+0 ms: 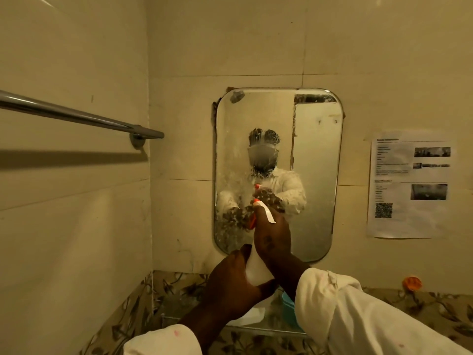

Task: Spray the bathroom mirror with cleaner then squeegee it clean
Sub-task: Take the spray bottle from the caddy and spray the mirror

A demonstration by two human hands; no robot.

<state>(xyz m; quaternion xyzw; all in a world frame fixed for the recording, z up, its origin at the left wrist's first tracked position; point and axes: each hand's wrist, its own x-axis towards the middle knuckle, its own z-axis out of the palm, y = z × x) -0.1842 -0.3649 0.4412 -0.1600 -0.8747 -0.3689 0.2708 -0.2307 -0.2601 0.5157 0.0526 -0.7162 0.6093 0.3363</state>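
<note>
A rounded rectangular mirror (314, 155) hangs on the tiled wall ahead, its left and middle part speckled with white spray foam. I hold a white spray bottle (254, 267) with an orange nozzle and white trigger upright in front of the mirror's lower part. My left hand (230, 283) cups the bottle's body from below and the left. My right hand (272, 237) wraps the neck and spray head. The nozzle points at the glass. No squeegee is in view.
A chrome towel bar (76, 115) juts from the left wall at head height. A printed sheet (407, 188) is taped to the wall right of the mirror. Below are a glass shelf (271, 321), a blue tub (288, 303) and a floral-tiled ledge with an orange item (412, 283).
</note>
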